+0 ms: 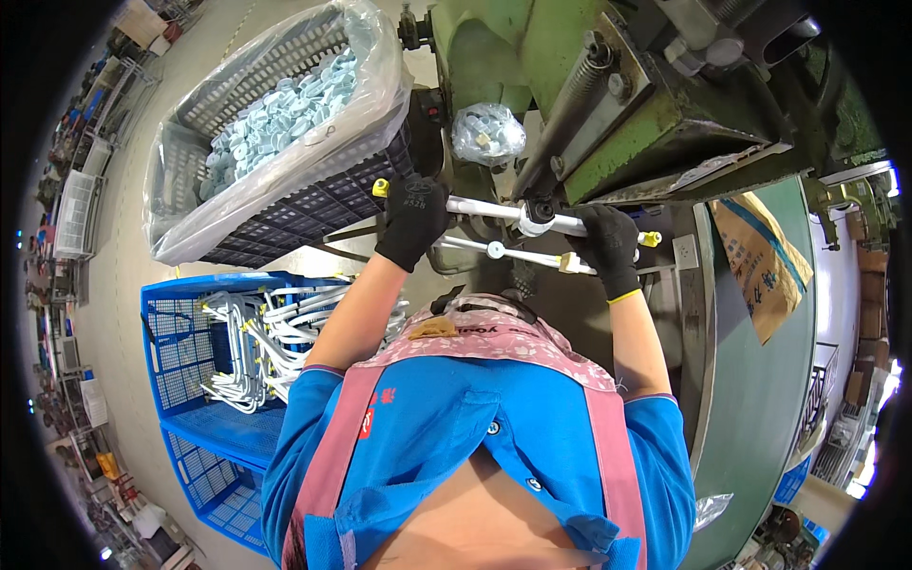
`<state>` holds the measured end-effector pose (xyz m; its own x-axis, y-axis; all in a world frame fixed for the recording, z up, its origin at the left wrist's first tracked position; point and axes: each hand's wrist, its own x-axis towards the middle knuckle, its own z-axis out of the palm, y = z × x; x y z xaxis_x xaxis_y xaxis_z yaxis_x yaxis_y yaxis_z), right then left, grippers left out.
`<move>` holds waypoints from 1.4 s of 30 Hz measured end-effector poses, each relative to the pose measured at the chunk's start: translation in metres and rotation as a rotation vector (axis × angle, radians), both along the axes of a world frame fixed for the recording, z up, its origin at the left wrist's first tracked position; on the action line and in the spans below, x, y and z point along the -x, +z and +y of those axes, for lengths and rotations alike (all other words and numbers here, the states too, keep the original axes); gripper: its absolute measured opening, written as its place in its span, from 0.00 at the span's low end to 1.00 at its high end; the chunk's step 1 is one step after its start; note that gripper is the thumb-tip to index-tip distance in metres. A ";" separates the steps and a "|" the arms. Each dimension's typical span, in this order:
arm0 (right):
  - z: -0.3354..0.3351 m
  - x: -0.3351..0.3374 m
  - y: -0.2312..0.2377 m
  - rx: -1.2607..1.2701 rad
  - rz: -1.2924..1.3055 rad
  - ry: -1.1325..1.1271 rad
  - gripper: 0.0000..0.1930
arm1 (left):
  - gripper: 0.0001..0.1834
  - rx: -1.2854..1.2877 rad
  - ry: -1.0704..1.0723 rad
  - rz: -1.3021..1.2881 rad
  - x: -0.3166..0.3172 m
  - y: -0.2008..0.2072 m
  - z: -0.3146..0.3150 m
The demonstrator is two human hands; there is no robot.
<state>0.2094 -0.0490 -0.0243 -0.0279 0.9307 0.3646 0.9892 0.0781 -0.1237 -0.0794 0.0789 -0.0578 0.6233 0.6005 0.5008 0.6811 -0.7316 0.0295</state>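
Note:
A white metal tube (475, 207) with yellow ends lies across in front of me, under the tooling of a green press (646, 142). My left hand (415, 220), in a black glove, is closed around its left part, near the yellow end. Toward the other yellow end, my right hand (611, 249), gloved in black too, also closes on the tube. A pale round fitting (535, 222) sits on the tube right at the press tooling. Just below runs a second thin white bar (518, 255) carrying a small round disc; whether it joins the held tube I cannot tell.
At upper left stands a dark crate (304, 214) lined with clear plastic, full of pale blue plastic parts (285, 119). Below it, a blue crate (180, 332) holds bent white tubes (252, 351). A bag of small parts (488, 133) hangs by the press. Brown paper (760, 266) lies on the green table (760, 399) at right.

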 end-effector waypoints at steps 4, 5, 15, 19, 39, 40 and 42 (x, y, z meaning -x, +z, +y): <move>-0.004 -0.010 0.012 0.005 -0.152 -0.050 0.15 | 0.15 0.027 -0.047 -0.131 0.000 0.015 0.001; -0.007 -0.014 0.017 -0.117 -0.116 0.035 0.16 | 0.15 0.018 -0.096 -0.204 0.002 0.023 0.004; -0.039 -0.013 0.036 0.189 0.009 0.328 0.17 | 0.20 0.146 0.130 -0.108 0.020 0.052 -0.088; -0.056 -0.026 0.014 0.344 0.101 0.528 0.15 | 0.20 0.137 0.255 -0.067 0.007 0.048 -0.144; -0.167 0.050 -0.031 1.514 0.351 1.426 0.14 | 0.26 -0.157 1.313 -0.162 -0.062 0.067 -0.497; -0.175 0.063 -0.024 1.523 0.243 1.384 0.13 | 0.28 -0.214 1.401 -0.224 -0.061 0.071 -0.510; -0.194 0.093 -0.002 1.560 0.354 1.410 0.09 | 0.33 -0.279 1.503 -0.319 -0.060 0.079 -0.536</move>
